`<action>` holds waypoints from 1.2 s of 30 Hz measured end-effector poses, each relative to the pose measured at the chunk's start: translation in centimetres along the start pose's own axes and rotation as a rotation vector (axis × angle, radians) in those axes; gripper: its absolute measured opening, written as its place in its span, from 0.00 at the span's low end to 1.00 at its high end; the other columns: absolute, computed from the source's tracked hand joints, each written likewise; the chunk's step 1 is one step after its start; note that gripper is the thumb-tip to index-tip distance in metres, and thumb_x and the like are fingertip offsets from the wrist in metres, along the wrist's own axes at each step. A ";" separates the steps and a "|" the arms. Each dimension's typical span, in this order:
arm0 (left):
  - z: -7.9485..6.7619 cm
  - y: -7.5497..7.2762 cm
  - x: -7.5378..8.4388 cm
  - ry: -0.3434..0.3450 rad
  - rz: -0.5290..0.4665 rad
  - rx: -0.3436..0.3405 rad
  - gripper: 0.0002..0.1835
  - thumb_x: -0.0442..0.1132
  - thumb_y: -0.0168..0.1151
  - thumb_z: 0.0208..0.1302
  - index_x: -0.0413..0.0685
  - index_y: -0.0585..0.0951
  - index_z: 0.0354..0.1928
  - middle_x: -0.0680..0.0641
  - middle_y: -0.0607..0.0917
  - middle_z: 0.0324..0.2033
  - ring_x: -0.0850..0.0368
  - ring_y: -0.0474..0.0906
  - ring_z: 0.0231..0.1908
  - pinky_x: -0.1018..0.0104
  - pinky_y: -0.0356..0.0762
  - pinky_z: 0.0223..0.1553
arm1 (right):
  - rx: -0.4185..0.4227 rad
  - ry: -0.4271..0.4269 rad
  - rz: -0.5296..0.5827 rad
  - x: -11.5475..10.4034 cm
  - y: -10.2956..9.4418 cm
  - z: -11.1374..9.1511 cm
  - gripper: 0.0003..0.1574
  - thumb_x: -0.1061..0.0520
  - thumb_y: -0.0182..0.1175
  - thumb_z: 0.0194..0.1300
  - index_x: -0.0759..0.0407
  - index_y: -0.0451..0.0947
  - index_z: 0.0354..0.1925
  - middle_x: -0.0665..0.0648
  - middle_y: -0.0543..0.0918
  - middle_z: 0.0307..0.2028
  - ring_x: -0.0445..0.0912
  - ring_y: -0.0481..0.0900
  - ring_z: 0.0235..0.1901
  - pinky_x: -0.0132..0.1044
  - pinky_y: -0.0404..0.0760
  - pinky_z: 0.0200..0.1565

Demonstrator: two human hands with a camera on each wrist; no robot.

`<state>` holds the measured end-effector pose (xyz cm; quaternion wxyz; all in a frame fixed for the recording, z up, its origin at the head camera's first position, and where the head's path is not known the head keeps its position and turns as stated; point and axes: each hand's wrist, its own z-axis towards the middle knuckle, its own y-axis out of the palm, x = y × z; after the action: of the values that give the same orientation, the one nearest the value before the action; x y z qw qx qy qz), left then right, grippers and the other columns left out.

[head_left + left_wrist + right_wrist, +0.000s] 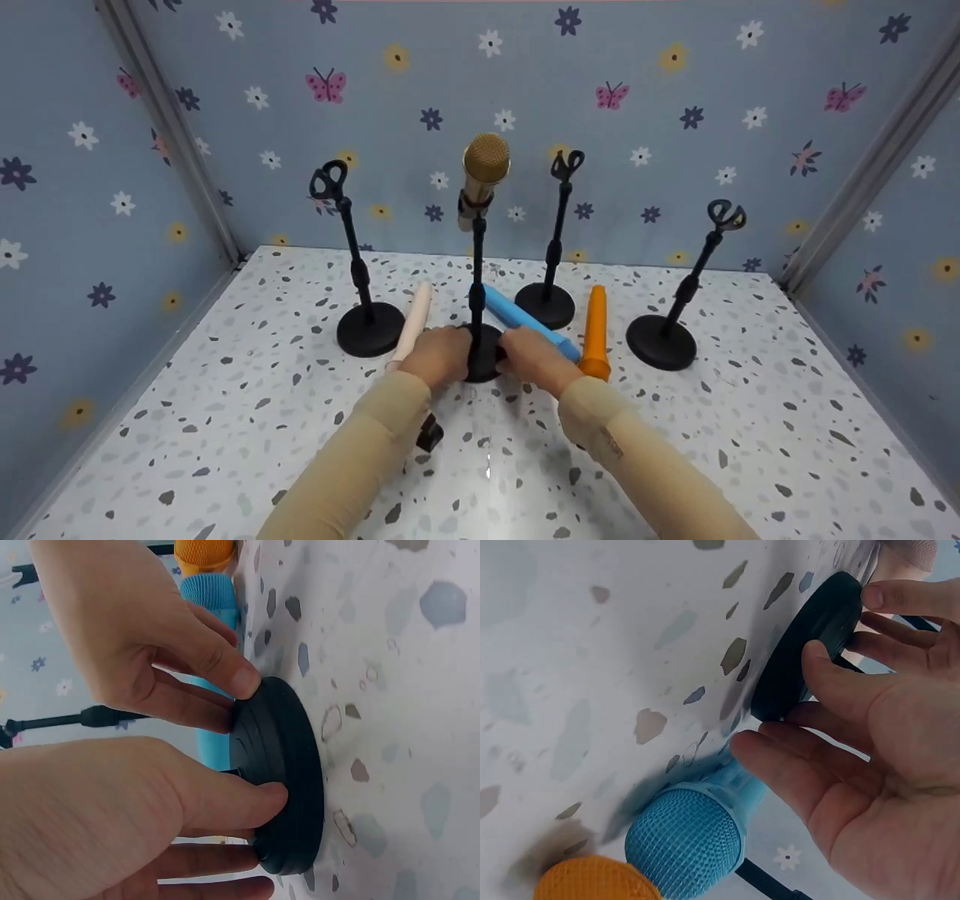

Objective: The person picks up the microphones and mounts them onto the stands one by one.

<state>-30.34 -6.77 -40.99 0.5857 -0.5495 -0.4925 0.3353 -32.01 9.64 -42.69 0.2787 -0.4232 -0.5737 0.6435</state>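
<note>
A gold microphone (486, 161) sits clipped, head up, in a black tabletop stand (478, 262). The stand's round base (281, 772) is on the speckled table. My left hand (441, 354) pinches the left side of this base, its thumb on top and fingers at the rim. On the opposite side, my right hand (536, 358) pinches the base with thumb on top and fingers by the edge. A blue microphone (686, 840) lies just beyond the right hand. The pale pink microphone (414, 319) lies beside the left hand, partly hidden by it.
An orange microphone (595, 330) lies to the right of the blue one. Three stands with unfilled clips are spread around: one at left (371, 330), one behind (546, 306), one at right (661, 343). Flower-patterned walls (645, 217) enclose the table (247, 420).
</note>
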 end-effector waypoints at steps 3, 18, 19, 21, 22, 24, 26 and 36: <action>0.6 0.1 -0.4 -0.020 0.024 -0.010 0.13 0.37 0.71 0.63 0.35 0.83 0.44 0.36 0.86 0.40 0.39 0.82 0.42 0.46 0.81 0.47 | 0.003 -0.006 0.018 0.1 0.1 0.8 0.08 0.61 0.70 0.65 0.66 0.86 0.39 0.61 0.86 0.33 0.52 0.80 0.33 0.47 0.83 0.43; 2.5 -1.2 -1.3 -0.131 -0.034 -0.056 0.24 0.51 0.68 0.66 0.35 0.82 0.50 0.37 0.85 0.47 0.43 0.81 0.48 0.49 0.80 0.51 | 0.010 0.027 0.052 0.1 0.2 3.6 0.09 0.59 0.68 0.67 0.66 0.85 0.41 0.64 0.87 0.39 0.57 0.85 0.41 0.50 0.82 0.48; 2.5 -1.1 -1.2 -0.129 -0.036 -0.049 0.23 0.50 0.67 0.67 0.35 0.83 0.50 0.37 0.85 0.46 0.43 0.81 0.48 0.49 0.80 0.50 | 0.011 0.030 0.051 0.2 0.2 3.7 0.09 0.59 0.68 0.67 0.66 0.85 0.41 0.64 0.87 0.39 0.57 0.85 0.42 0.50 0.82 0.49; 2.5 -1.0 -1.0 -0.117 -0.026 -0.039 0.18 0.44 0.66 0.68 0.34 0.83 0.49 0.37 0.85 0.45 0.42 0.81 0.48 0.50 0.80 0.51 | 0.013 0.036 0.063 0.3 0.3 3.7 0.09 0.60 0.68 0.67 0.66 0.85 0.41 0.63 0.87 0.39 0.57 0.85 0.41 0.50 0.82 0.48; 2.5 -0.9 -0.9 -0.115 -0.021 -0.036 0.17 0.41 0.67 0.67 0.34 0.83 0.49 0.37 0.85 0.45 0.43 0.81 0.48 0.50 0.80 0.51 | 0.012 0.040 0.071 0.4 0.3 3.6 0.08 0.60 0.68 0.67 0.66 0.85 0.41 0.63 0.87 0.38 0.56 0.85 0.40 0.49 0.82 0.48; 2.5 -0.8 -0.8 -0.120 -0.013 -0.033 0.16 0.38 0.68 0.65 0.34 0.83 0.50 0.37 0.85 0.46 0.43 0.81 0.48 0.51 0.80 0.51 | 0.009 0.047 0.085 0.6 0.4 3.6 0.08 0.60 0.68 0.67 0.66 0.85 0.41 0.62 0.87 0.37 0.56 0.84 0.39 0.49 0.82 0.47; 2.5 -0.8 -0.8 -0.124 0.000 -0.035 0.17 0.38 0.70 0.63 0.35 0.83 0.51 0.38 0.85 0.47 0.44 0.82 0.48 0.51 0.81 0.51 | 0.003 0.053 0.091 0.7 0.4 3.5 0.08 0.60 0.68 0.67 0.66 0.85 0.40 0.62 0.87 0.37 0.55 0.84 0.38 0.49 0.82 0.46; 2.7 -0.7 -1.1 -0.135 0.004 -0.036 0.19 0.38 0.72 0.62 0.34 0.82 0.51 0.37 0.85 0.48 0.44 0.82 0.48 0.50 0.81 0.50 | 0.032 0.024 0.061 0.6 0.6 3.4 0.08 0.59 0.67 0.68 0.65 0.85 0.40 0.63 0.87 0.37 0.56 0.85 0.38 0.49 0.82 0.46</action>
<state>-33.35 -7.11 -40.76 0.5404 -0.5372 -0.5357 0.3639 -35.17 8.33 -43.45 0.2725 -0.4439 -0.5467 0.6556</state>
